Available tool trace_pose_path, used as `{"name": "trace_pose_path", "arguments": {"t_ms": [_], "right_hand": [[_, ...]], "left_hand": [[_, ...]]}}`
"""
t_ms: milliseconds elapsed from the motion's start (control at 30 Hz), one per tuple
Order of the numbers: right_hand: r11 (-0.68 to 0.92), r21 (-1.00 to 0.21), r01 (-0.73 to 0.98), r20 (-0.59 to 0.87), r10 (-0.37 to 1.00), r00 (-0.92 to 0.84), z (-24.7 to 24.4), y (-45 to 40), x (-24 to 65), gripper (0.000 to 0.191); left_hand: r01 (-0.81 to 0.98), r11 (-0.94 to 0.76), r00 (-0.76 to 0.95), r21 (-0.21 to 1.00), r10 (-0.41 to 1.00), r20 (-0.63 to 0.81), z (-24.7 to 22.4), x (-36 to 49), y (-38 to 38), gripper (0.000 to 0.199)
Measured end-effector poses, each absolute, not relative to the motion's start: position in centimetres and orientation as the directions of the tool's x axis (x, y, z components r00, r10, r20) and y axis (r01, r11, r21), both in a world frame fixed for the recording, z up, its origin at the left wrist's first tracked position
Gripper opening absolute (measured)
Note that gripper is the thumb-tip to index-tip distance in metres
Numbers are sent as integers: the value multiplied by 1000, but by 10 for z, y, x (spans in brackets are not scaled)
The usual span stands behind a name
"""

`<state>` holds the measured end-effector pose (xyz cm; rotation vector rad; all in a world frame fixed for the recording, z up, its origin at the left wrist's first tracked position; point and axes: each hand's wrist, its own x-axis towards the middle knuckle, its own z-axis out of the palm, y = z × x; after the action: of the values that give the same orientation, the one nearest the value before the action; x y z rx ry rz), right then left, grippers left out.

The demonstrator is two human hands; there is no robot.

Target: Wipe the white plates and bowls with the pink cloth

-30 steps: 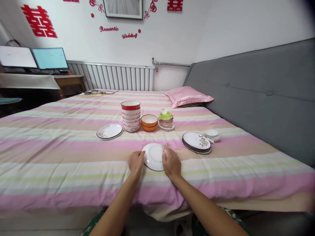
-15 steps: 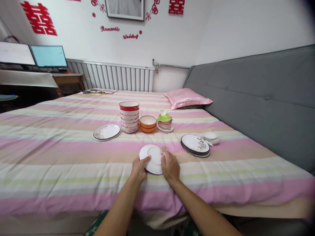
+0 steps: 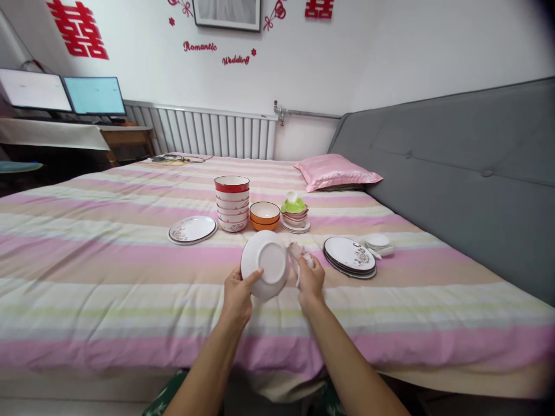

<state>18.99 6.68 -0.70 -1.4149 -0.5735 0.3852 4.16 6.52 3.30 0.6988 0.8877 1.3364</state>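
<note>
My left hand (image 3: 239, 292) grips the left edge of a white plate (image 3: 272, 263), thumb across its underside. The plate is tilted up, its round foot ring facing me. My right hand (image 3: 311, 276) is closed on a crumpled pale pink cloth (image 3: 297, 254) just beside the plate's right rim. Behind the plate stand a tall stack of white bowls topped by a red-banded bowl (image 3: 232, 188), and two orange bowls (image 3: 264, 216). To their right is a stack of small dishes with a green leaf-shaped dish (image 3: 293, 204) on top.
Patterned plates lie at left (image 3: 192, 229) and in a stack at right (image 3: 349, 255), near small white dishes (image 3: 378, 241) and a white spoon. They rest on a striped bedspread (image 3: 108, 271). A pink pillow (image 3: 338, 172) lies by the grey headboard (image 3: 455, 156).
The plate has been raised and tilted upright so its underside faces me more. My right hand with the cloth has moved off the plate's face to its right side.
</note>
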Motion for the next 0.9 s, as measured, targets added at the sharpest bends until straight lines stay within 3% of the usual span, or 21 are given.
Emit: {"name": "trace_pose_path", "arguments": {"t_ms": [133, 300, 433, 533, 667, 767, 900], "right_hand": [[172, -981, -92, 25, 579, 815, 10, 64, 181, 38], [200, -980, 4, 117, 559, 821, 19, 61, 171, 40], [284, -942, 177, 314, 569, 760, 30, 52, 154, 36], [410, -831, 376, 556, 590, 586, 41, 42, 135, 30], [561, -528, 637, 816, 543, 198, 47, 36, 114, 28], [521, -375, 767, 839, 543, 41, 45, 38, 108, 26], [459, -309, 833, 822, 569, -8, 44, 48, 113, 20]], "left_hand": [[-452, -4, -21, 892, 1000, -7, 38, 25, 69, 46], [-321, -18, -11, 947, 1000, 15, 32, 19, 71, 41], [-293, 7, -10, 956, 1000, -10, 28, 21, 71, 42], [-286, 9, 11, 958, 1000, -6, 29, 22, 70, 38], [-158, -83, 31, 984, 996, 89, 31, 24, 68, 11], [2, -119, -20, 993, 993, 119, 30, 25, 70, 17], [17, -116, 31, 993, 993, 116, 28, 24, 76, 12]]}}
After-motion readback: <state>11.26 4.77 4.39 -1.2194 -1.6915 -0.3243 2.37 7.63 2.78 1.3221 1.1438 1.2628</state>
